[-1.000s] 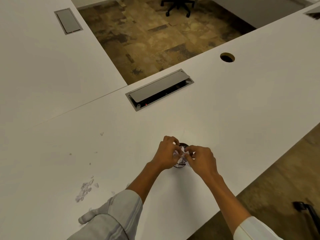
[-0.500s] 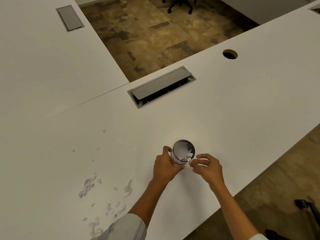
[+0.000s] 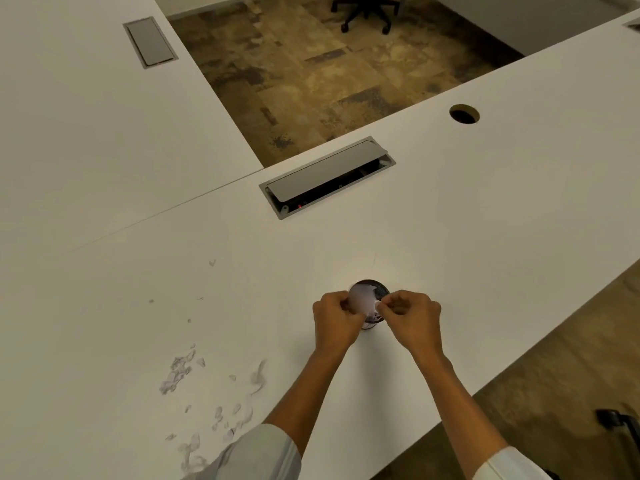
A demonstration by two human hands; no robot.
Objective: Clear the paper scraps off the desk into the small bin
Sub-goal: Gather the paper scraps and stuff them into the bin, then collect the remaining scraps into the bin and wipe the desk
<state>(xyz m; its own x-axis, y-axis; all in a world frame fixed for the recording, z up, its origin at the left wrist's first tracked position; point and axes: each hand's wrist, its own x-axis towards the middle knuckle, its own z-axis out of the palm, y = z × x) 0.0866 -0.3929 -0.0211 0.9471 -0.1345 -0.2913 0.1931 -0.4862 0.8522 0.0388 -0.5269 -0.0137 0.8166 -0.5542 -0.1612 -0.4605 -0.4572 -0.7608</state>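
Head view, hands (image 3: pixel 377 320) at small bin (image 3: pixel 375 292)

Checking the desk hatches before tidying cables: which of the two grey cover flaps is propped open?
The flap straight beyond the hands, at the desk's far edge; a dark gap shows beneath it. The far-left one lies flush.

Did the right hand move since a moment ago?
Yes. The right hand has come in toward the small bin and now pinches paper at its rim, while the bin sits the same way from the cable hatch.
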